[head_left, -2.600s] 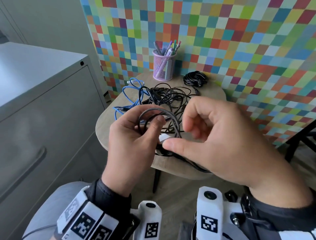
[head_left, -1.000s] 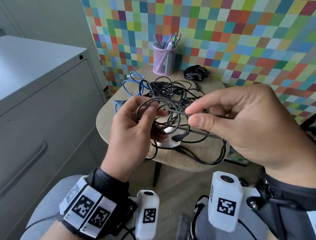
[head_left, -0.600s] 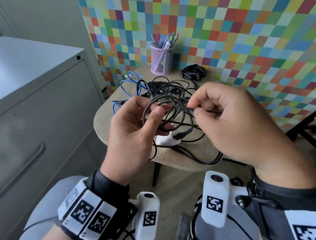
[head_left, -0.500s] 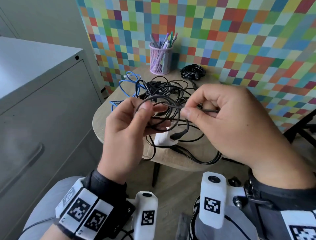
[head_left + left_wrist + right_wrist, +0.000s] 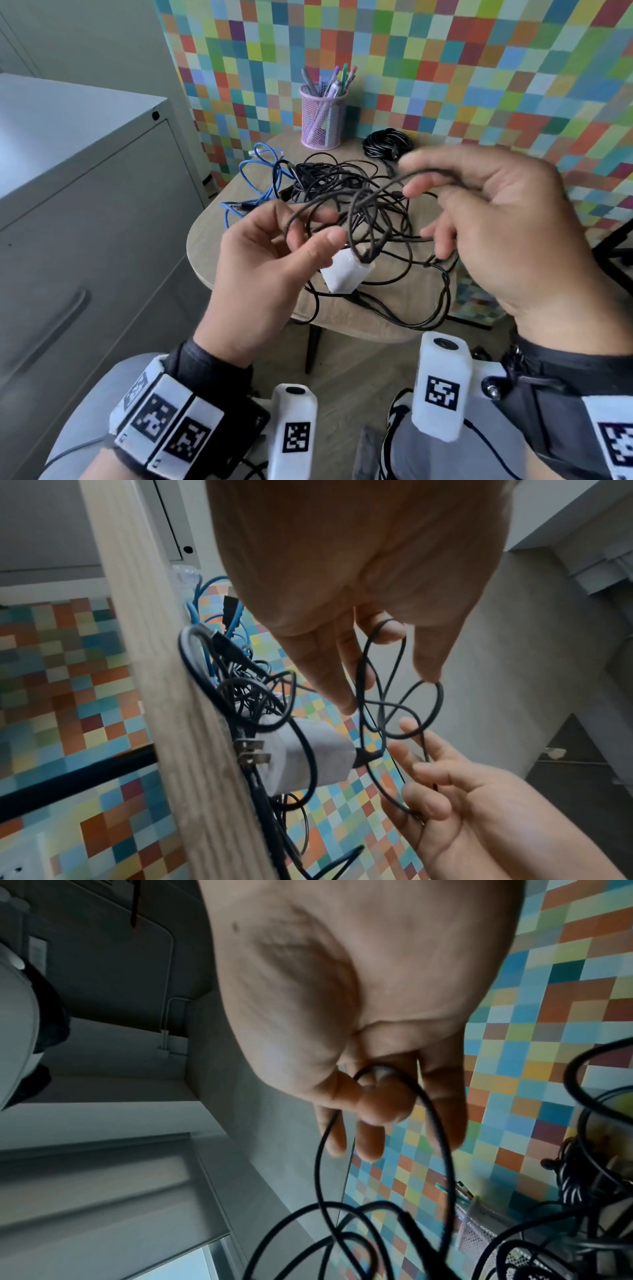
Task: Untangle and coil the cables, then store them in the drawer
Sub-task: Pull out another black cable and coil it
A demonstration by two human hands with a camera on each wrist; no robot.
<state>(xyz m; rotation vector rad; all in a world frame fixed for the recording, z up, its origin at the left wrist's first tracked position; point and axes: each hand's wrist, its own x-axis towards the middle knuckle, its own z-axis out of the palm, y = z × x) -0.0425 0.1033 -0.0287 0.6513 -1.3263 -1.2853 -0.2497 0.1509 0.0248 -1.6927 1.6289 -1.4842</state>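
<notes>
A thin braided black cable (image 5: pixel 363 212) hangs in loops between my two hands above the small round table (image 5: pixel 219 246). My left hand (image 5: pixel 318 226) pinches its loops between thumb and fingers; one loop (image 5: pixel 397 696) hangs round a finger. My right hand (image 5: pixel 411 176), raised to the right, holds a strand (image 5: pixel 377 1074) hooked over its curled fingers. The cable's plug end dangles just above a white charger (image 5: pixel 346 274) on the table. Behind it lies a black cable tangle (image 5: pixel 342 185), with a blue cable (image 5: pixel 260 185) to its left.
A coiled black cable (image 5: pixel 387 144) and a pink mesh pen cup (image 5: pixel 322 116) stand at the table's back by the chequered wall. A grey metal cabinet (image 5: pixel 85 240) with closed drawer fronts is at the left. A dark chair leg (image 5: pixel 613 240) shows at the right.
My right hand has risen and moved right, drawing its strand out into a wider, looser loop. The left hand keeps hold of the loops and has spread its fingers a little.
</notes>
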